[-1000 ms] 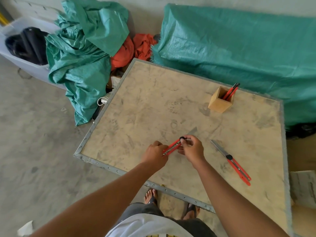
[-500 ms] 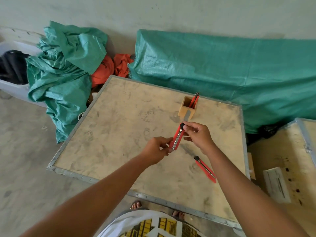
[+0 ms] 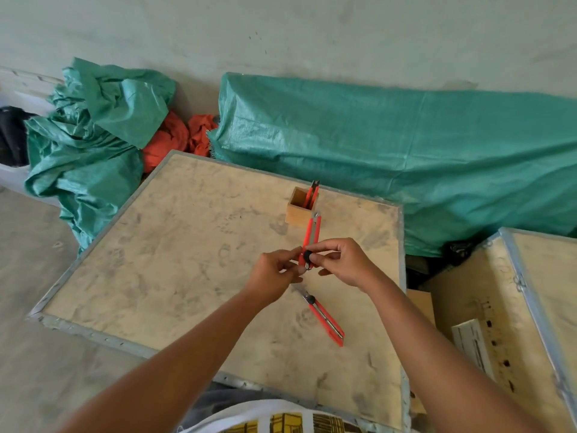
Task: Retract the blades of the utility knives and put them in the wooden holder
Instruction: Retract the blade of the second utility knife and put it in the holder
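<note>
I hold a red utility knife (image 3: 313, 233) upright above the wooden tabletop (image 3: 175, 264), its tip pointing toward the far edge. My left hand (image 3: 274, 271) pinches its lower end and my right hand (image 3: 342, 260) grips it at the black slider knob. Only a short metal tip shows at its top. A second red utility knife (image 3: 324, 318) lies flat on the table just below my hands, blade end toward my left hand. The wooden holder (image 3: 298, 210) stands near the far edge with one red knife (image 3: 313, 195) standing in it.
Green tarpaulin (image 3: 406, 157) covers a long bulk behind the table, and a crumpled green tarp (image 3: 87, 145) with orange cloth (image 3: 175, 139) lies at the left. A second wooden crate (image 3: 530, 307) stands open to the right. Bare concrete floor lies at the left.
I have lifted the held knife from lying low over the table to upright, nearer the holder. My view has tilted up. The blade that stuck out earlier now shows only as a short tip.
</note>
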